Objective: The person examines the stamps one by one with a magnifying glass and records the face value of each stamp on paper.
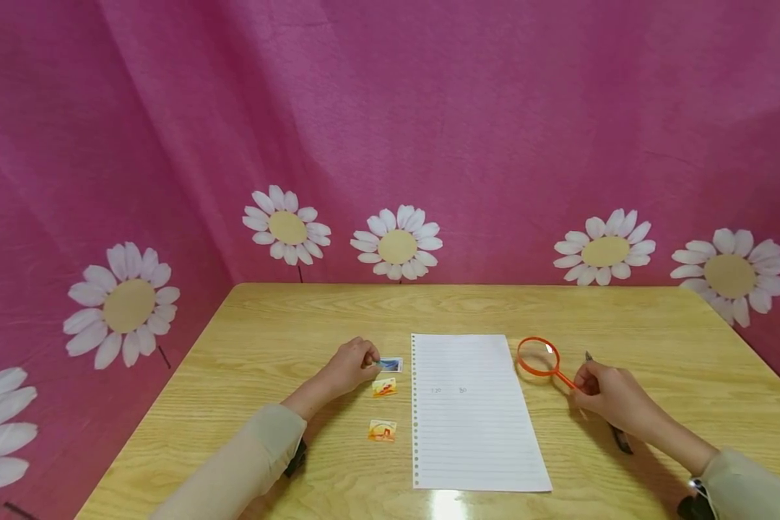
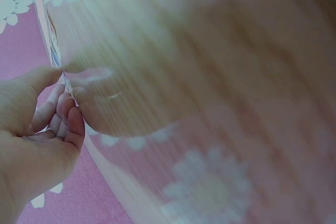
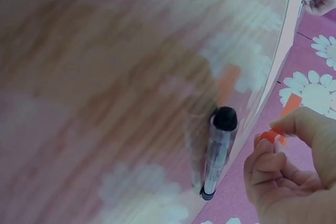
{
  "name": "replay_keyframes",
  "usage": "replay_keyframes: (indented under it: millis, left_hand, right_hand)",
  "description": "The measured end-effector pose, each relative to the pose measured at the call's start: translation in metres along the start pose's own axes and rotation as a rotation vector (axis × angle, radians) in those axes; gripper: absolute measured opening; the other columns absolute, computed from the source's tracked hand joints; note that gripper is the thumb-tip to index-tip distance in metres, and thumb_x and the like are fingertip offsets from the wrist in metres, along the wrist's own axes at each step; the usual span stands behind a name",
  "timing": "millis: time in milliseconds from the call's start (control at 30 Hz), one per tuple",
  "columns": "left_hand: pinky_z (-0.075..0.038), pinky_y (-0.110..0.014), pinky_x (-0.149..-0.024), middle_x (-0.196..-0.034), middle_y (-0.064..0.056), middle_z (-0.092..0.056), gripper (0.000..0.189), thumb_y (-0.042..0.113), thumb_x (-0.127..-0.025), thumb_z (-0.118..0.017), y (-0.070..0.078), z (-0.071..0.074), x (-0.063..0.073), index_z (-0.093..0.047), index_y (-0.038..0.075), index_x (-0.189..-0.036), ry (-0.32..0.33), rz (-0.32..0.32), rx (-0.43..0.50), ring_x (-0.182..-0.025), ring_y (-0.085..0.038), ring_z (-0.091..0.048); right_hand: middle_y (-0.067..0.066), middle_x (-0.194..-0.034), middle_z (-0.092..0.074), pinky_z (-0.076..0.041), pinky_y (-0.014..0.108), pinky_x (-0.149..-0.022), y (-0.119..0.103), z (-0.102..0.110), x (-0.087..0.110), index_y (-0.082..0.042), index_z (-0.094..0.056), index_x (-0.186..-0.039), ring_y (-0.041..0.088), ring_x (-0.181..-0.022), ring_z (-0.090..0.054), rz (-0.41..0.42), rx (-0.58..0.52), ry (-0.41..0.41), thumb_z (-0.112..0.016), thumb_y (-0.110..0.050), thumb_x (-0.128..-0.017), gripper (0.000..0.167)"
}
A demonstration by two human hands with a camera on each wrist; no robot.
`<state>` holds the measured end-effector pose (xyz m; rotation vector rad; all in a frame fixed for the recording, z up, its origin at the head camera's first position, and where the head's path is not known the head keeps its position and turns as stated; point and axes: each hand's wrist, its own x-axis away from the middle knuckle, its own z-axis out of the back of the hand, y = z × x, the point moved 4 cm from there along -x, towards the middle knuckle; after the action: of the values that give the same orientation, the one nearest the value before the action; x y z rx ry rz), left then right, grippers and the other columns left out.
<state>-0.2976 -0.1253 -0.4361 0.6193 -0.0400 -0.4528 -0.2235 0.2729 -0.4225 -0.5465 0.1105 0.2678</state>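
Note:
My left hand [image 1: 353, 367] lies beside the paper sheet's left edge, its thumb and fingertips pinching the left edge of a small blue picture stamp [image 1: 392, 365]. The left wrist view shows the thumb and fingers meeting low at the tabletop. Across the sheet, my right hand [image 1: 614, 396] grips the handle of an orange magnifying glass [image 1: 564, 378]. Its round lens is tilted up just right of the paper. Seen from the right wrist, the handle's orange end [image 3: 268, 136] sits between thumb and curled fingers. Beneath this hand lies a pen [image 3: 216, 153] with black ends, partly hidden in the head view.
A lined sheet [image 1: 474, 440] with punched holes and two faint written numbers lies mid-table. Two yellow-orange stamps, an upper one [image 1: 385, 388] and a lower one [image 1: 382, 431], lie left of it. A pink daisy-print curtain [image 1: 481, 144] rises behind the wooden table [image 1: 286, 318].

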Motion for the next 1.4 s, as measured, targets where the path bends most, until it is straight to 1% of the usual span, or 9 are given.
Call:
replay_keyframes:
  millis: [233, 367, 567, 800, 1133, 1333, 1400]
  left_hand:
    - [-0.038, -0.023, -0.068, -0.083, -0.005, -0.049, 0.008, 0.003, -0.089, -0.068, -0.001, 0.000, 0.000, -0.060, 0.002, -0.091, -0.006, 0.009, 0.009, -0.076, -0.013, -0.042]
    - [-0.038, -0.023, -0.069, -0.084, -0.005, -0.049, 0.008, 0.004, -0.089, -0.067, -0.001, 0.001, 0.000, -0.060, 0.002, -0.091, -0.009, 0.017, 0.013, -0.077, -0.013, -0.042]
    - [-0.038, -0.023, -0.069, -0.084, -0.005, -0.049, 0.007, 0.004, -0.090, -0.067, 0.000, 0.001, 0.000, -0.060, 0.002, -0.092, -0.013, 0.023, 0.024, -0.077, -0.014, -0.042]
    - [-0.037, -0.023, -0.068, -0.085, -0.006, -0.050, 0.007, 0.003, -0.090, -0.067, 0.001, 0.001, 0.000, -0.060, 0.002, -0.091, -0.017, 0.024, 0.029, -0.077, -0.014, -0.042]
    - [-0.037, -0.024, -0.068, -0.084, -0.005, -0.049, 0.007, 0.004, -0.090, -0.067, -0.002, -0.002, -0.002, -0.060, 0.002, -0.092, -0.017, 0.020, 0.011, -0.076, -0.014, -0.042]
    - [-0.037, -0.024, -0.068, -0.083, -0.004, -0.048, 0.007, 0.004, -0.090, -0.066, -0.003, -0.001, -0.001, -0.060, 0.002, -0.091, -0.016, 0.024, 0.005, -0.076, -0.014, -0.042]
    - [-0.037, -0.024, -0.069, -0.083, -0.005, -0.048, 0.007, 0.004, -0.090, -0.066, -0.002, -0.001, -0.001, -0.060, 0.002, -0.092, -0.016, 0.027, 0.004, -0.076, -0.014, -0.042]
  right_hand:
    - [-0.004, -0.065, -0.054, -0.039, 0.019, -0.050, -0.005, 0.001, -0.003, -0.007, -0.058, -0.079, -0.004, -0.058, -0.040, 0.052, 0.013, 0.037, -0.072, -0.001, -0.078, 0.015]
    - [-0.005, -0.066, -0.054, -0.039, 0.019, -0.051, -0.008, 0.000, -0.005, -0.007, -0.057, -0.081, -0.005, -0.059, -0.039, 0.103, 0.005, 0.053, -0.073, 0.000, -0.077, 0.018]
    - [-0.008, -0.067, -0.052, -0.039, 0.019, -0.050, -0.011, -0.003, -0.009, -0.009, -0.057, -0.081, -0.008, -0.061, -0.038, 0.197, -0.017, 0.100, -0.075, 0.001, -0.076, 0.021]
    - [-0.010, -0.068, -0.049, -0.037, 0.018, -0.051, -0.015, -0.004, -0.012, -0.010, -0.057, -0.082, -0.008, -0.062, -0.037, 0.254, -0.034, 0.124, -0.075, 0.005, -0.073, 0.024]
    - [-0.013, -0.067, -0.049, -0.036, 0.017, -0.050, -0.025, -0.008, -0.020, -0.011, -0.057, -0.081, -0.008, -0.061, -0.037, 0.342, -0.058, 0.130, -0.077, 0.004, -0.074, 0.025]
    - [-0.013, -0.067, -0.050, -0.037, 0.017, -0.050, -0.034, -0.013, -0.025, -0.011, -0.058, -0.080, -0.008, -0.062, -0.039, 0.377, -0.059, 0.135, -0.077, 0.004, -0.073, 0.025]
    - [-0.013, -0.068, -0.050, -0.038, 0.017, -0.050, -0.037, -0.016, -0.027, -0.012, -0.058, -0.080, -0.008, -0.062, -0.039, 0.378, -0.067, 0.123, -0.076, 0.004, -0.074, 0.025]
